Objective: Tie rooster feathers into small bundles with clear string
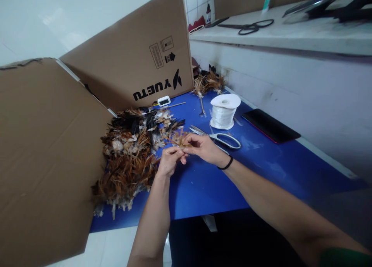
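My left hand [170, 160] and my right hand [205, 147] meet above the blue table [197, 193], both pinching a small bunch of brown feathers [178, 138]. The feather tips fan out up and to the left of my fingers; the lower ends are hidden in them. A black band circles my right wrist. Just beyond the right hand lie scissors [225, 140] with pale handles. To the left of my hands, brown, black and whitish feathers [128, 170] lie in a large heap.
Cardboard panels [116, 57] wall off the left and back. A white spool [223, 114], a dark phone [270, 125] and a small white-framed device [164, 100] rest on the table. More feathers [210, 81] lie at the back. Black scissors [251, 26] lie on a ledge [290, 36] at right.
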The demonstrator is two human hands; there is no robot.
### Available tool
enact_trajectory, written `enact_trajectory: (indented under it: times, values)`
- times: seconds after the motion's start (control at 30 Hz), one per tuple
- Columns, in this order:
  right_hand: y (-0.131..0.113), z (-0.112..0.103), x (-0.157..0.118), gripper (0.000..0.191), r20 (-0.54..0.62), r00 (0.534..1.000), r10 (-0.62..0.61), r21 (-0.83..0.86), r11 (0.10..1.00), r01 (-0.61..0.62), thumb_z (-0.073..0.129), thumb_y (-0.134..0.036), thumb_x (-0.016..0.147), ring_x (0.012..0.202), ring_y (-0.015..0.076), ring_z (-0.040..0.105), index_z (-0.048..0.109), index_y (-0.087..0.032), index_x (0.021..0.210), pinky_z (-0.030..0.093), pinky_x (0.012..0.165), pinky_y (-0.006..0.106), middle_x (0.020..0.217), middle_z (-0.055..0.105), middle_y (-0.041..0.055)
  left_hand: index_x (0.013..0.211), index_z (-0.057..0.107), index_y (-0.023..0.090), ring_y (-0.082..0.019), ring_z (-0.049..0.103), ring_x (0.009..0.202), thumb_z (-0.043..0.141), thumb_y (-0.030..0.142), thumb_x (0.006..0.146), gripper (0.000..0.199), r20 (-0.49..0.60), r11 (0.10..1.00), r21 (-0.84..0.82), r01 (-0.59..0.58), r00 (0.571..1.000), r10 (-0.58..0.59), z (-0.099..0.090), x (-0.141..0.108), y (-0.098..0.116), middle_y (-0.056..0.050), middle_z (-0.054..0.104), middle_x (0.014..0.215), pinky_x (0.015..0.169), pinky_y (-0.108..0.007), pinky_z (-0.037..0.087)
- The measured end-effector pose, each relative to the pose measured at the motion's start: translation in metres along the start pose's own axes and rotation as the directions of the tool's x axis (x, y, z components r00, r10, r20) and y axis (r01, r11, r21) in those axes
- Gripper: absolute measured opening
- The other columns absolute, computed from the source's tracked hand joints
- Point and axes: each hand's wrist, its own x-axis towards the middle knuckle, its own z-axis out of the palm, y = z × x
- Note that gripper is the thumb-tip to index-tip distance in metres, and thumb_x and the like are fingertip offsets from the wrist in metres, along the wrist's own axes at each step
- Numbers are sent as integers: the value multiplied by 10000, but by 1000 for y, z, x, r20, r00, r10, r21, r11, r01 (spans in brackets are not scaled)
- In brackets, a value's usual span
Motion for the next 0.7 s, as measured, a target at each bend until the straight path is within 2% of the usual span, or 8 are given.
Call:
enact_trajectory:
  times: [0.2,0.37,0.7]
  values:
    - [1,-5,1,222,52,998,-37,-35,999,39,673,-393,772,699,131,550,622,-177,780,454,699,303,775,592,9,638,697,109,-94,542,413,789,401,640,306,43,999,31,8,999,-10,-3,-2,1,-41,665,572,486,-240,462]
    - [2,-6,2,230,68,996,-54,-52,997,57,675,-399,774,698,133,551,594,-185,758,443,712,300,728,579,-7,644,687,102,-103,556,424,776,412,655,322,55,997,76,0,998,-5,-6,-1,1,-43,661,583,475,-237,458]
    - [3,-2,1,237,44,999,4,-25,1000,-3,675,-403,770,696,134,559,578,-189,752,454,709,305,738,587,-5,664,670,120,-106,560,437,716,392,735,284,83,986,141,-84,994,73,-9,1,-3,-13,614,517,519,-241,453]
